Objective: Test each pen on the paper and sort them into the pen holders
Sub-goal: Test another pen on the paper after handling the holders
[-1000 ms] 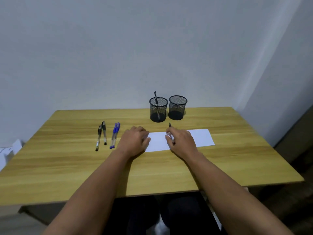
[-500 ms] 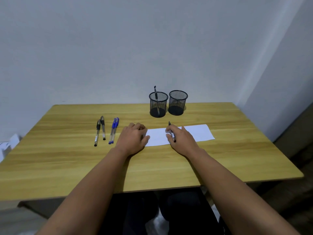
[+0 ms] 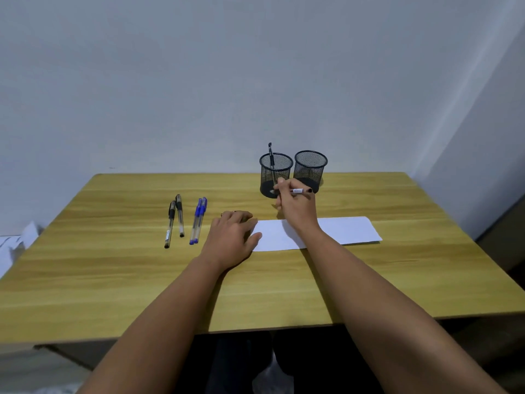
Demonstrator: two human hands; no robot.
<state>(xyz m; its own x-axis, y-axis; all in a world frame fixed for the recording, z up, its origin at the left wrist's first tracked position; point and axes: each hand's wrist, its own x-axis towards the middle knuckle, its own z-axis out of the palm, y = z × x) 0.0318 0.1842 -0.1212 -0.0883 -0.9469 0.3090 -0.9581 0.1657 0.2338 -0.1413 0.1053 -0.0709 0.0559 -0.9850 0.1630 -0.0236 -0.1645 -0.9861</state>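
My right hand point(image 3: 295, 207) is raised above the far edge of the white paper point(image 3: 346, 230) and grips a clear pen with a black end point(image 3: 299, 191), held sideways just in front of the two black mesh holders. The left holder point(image 3: 276, 169) has one black pen point(image 3: 271, 155) standing in it; the right holder point(image 3: 310, 165) shows nothing inside. My left hand point(image 3: 231, 236) rests flat on the table at the paper's left end, thumb touching the sheet. Two black pens point(image 3: 174, 220) and two blue pens point(image 3: 198, 220) lie side by side on the table to the left.
The wooden table point(image 3: 113, 280) stands against a plain wall, with its front edge near my body. Some white paper or packaging point(image 3: 14, 245) lies beyond the table's left edge. A room corner runs down at the right.
My right hand has lifted off the paper with the pen and moved away toward the holders, turning the pen sideways. My left hand stays at the paper's left end.
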